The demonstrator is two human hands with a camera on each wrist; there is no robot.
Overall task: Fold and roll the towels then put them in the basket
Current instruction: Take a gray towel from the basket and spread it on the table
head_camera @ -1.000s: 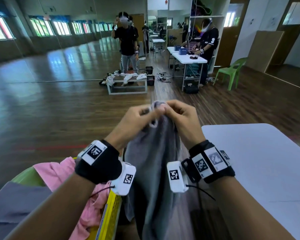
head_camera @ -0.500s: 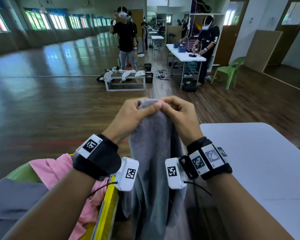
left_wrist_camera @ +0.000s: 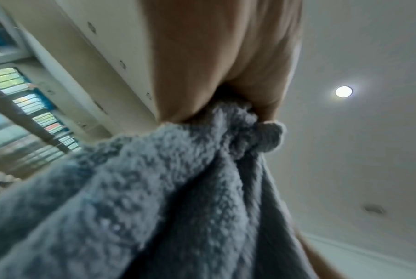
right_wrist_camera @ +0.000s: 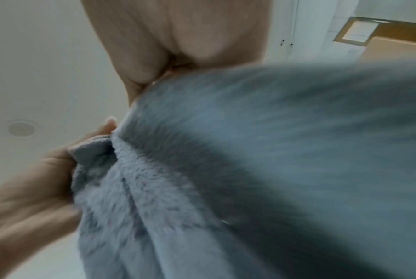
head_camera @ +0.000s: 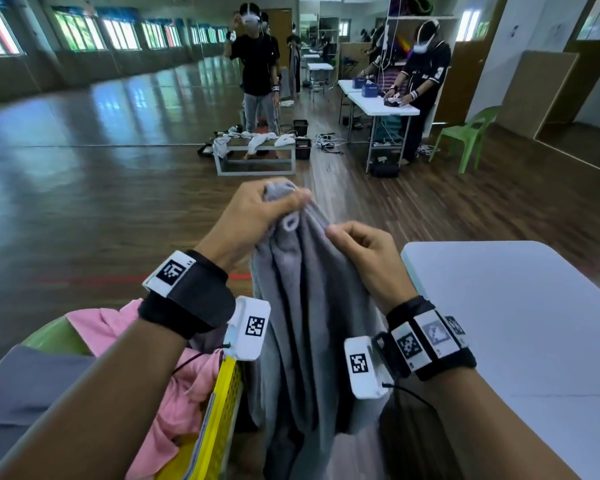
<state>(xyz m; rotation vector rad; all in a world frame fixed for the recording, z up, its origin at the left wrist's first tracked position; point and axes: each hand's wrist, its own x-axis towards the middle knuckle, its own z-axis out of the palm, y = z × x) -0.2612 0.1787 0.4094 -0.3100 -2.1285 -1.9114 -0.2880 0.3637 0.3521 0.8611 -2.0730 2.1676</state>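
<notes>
Two hands hold one soft grey terry towel (head_camera: 305,306) up in the air, bunched and hanging in long vertical folds between the forearms, above the gap between a yellow perforated plastic basket (head_camera: 219,420) on the left and a white rectangular table (head_camera: 520,323) on the right. Left hand (head_camera: 257,216) is clamped on the gathered top corner, fingers curled tight round a wad of cloth; the left wrist view confirms pile squeezed out below the fist. Right hand (head_camera: 368,254) sits lower and a little apart, thumb and forefinger pinching a fold along the towel's edge; the right wrist view is motion-blurred but shows cloth draped over that hand. Judgement: step in hand is finding the edge and opening the towel flat before any fold. To do it well, keep the left grip fixed on its corner and let the right pinch run along the hem until the next corner arrives, rather than grabbing mid-cloth. Then draw the hands apart so the top edge goes taut and the folds drop out. Table lies just to the right; laying the towel there would likely give a squarer fold than working in the air. A crumpled pink towel (head_camera: 174,386) lies in the basket, and more grey cloth (head_camera: 21,393) sits at far left. Risk: thick pile hides the hem, so the pinch may catch two layers.
</notes>
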